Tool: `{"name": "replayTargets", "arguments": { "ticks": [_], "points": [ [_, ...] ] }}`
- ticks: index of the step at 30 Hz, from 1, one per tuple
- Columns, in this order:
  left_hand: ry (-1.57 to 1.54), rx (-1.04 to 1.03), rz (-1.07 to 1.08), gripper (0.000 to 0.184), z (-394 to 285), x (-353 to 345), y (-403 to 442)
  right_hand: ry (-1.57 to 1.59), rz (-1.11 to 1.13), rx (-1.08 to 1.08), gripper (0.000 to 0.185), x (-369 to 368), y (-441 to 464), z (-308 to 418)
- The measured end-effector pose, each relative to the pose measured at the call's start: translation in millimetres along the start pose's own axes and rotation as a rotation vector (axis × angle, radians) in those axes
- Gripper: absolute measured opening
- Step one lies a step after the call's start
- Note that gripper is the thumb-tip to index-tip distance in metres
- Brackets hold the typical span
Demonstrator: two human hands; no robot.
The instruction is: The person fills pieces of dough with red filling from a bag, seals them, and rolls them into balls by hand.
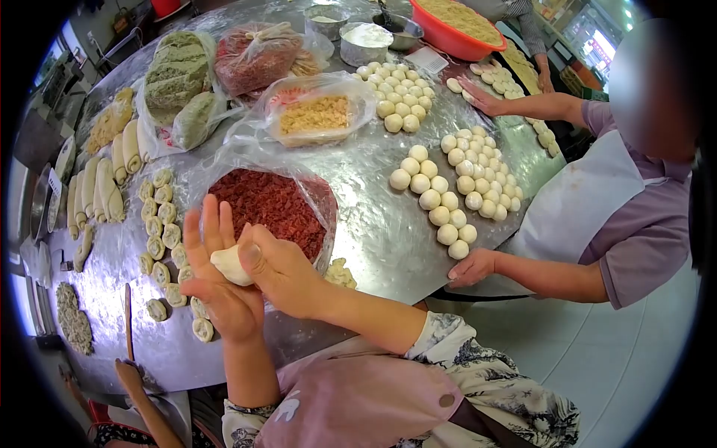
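Note:
In front of me, my left hand (228, 299) is palm up with its fingers stretched and apart. A piece of pale dough (230, 267) lies against that palm, tapering towards my right hand. Closed around its upper end is my right hand (280, 272), the thumb on top; its other fingers are mostly hidden. Just beyond both hands is a plastic-lined container of dark red filling (269, 205). Left of my hands, small coiled dough pieces (160, 246) lie in rows. A crumbly lump of dough (340, 274) sits beside my right wrist.
Round dough balls (437, 196) stand in groups to the right. A co-worker's hands (474, 267) rest at that side of the metal table (373, 254). Bagged fillings (258, 60), a tray of yellow filling (315, 116) and dough rolls (108, 187) lie farther back. Another hand touches a stick (128, 321).

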State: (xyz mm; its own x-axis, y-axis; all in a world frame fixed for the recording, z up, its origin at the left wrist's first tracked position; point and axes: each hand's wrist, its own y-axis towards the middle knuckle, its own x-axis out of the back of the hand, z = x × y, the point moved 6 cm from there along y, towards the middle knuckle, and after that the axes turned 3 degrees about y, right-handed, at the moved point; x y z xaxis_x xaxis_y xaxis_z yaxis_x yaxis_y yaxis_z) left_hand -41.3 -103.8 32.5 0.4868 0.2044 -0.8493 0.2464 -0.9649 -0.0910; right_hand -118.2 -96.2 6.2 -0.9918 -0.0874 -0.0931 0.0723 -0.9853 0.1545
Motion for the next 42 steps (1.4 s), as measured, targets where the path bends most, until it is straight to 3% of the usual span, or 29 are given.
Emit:
{"name": "replayTargets", "arguments": {
  "ticks": [3, 7, 10, 13, 14, 17, 18, 21, 22, 25, 29, 30, 32, 33, 34, 36, 37, 42],
  "points": [
    [0.786, -0.227, 0.554, 0.051, -3.0, 29.3, 10.5, -0.029, 0.155, 0.0, 0.053, -8.3, 0.2, -0.8],
    [0.651, -0.159, 0.525, 0.051, -6.7, 36.6, 20.3, -0.176, 0.023, 0.096, 0.055, -8.5, -5.2, 12.9],
    [0.124, 0.022, 0.028, 0.053, 2.7, 17.2, 3.9, -0.047, -0.024, -0.068, 0.055, 1.0, -4.8, 2.9],
    [0.654, -0.284, 0.37, 0.055, -1.3, 21.1, 4.1, -0.017, 0.071, -0.026, 0.053, -0.5, -3.5, -0.3],
    [0.782, -0.228, 0.573, 0.053, -1.1, 26.9, 3.7, -0.032, 0.085, 0.072, 0.052, -4.6, -4.7, 11.9],
    [0.731, -0.21, 0.617, 0.054, -3.4, 32.7, 10.2, -0.241, 0.069, 0.165, 0.048, -6.8, -11.4, 6.9],
    [0.7, -0.204, 0.63, 0.053, -2.9, 33.4, 10.4, -0.187, 0.042, 0.107, 0.045, -3.5, -12.8, 8.4],
    [0.311, -0.022, 0.097, 0.049, 8.0, 19.2, -2.6, -0.016, 0.082, -0.092, 0.043, 4.7, -14.0, 8.8],
    [0.203, -0.04, 0.043, 0.05, 6.5, 4.2, -7.6, 0.053, 0.105, -0.125, 0.043, 6.7, -13.9, 5.7],
    [0.727, -0.187, 0.76, 0.058, 9.4, 28.7, 3.8, -0.177, 0.038, 0.185, 0.04, 3.7, -15.5, 11.1],
    [0.871, -0.089, 0.635, 0.061, 18.3, 15.4, -5.4, -0.072, -0.002, -0.042, 0.034, 29.3, -24.0, 11.9],
    [0.608, 0.05, 0.578, 0.068, 27.5, 22.3, -6.5, -0.116, -0.051, -0.017, 0.034, 43.5, -29.4, 11.4],
    [0.541, 0.088, 0.567, 0.072, 22.2, 28.9, 1.2, -0.189, -0.209, -0.117, 0.038, 87.7, -40.5, 22.6],
    [0.524, 0.113, 0.535, 0.071, 13.4, 35.1, 6.3, -0.373, -0.326, -0.145, 0.038, 116.2, -48.6, 22.7],
    [0.557, 0.083, 0.549, 0.067, 3.7, 40.8, 9.7, -0.703, -0.413, 0.005, 0.038, 146.8, -55.7, 17.5],
    [0.651, 0.109, 0.475, 0.054, -9.7, 54.5, 13.8, -1.015, -0.417, -0.025, 0.043, 194.7, -71.0, -2.4],
    [0.687, 0.136, 0.428, 0.048, -12.8, 59.7, 14.0, -1.094, -0.455, -0.144, 0.044, 210.7, -76.9, -11.9],
    [0.664, 0.236, 0.396, 0.034, -10.5, 55.8, 2.9, -1.281, -0.436, -0.135, 0.042, 240.4, -79.3, -47.0]
  ]
}}
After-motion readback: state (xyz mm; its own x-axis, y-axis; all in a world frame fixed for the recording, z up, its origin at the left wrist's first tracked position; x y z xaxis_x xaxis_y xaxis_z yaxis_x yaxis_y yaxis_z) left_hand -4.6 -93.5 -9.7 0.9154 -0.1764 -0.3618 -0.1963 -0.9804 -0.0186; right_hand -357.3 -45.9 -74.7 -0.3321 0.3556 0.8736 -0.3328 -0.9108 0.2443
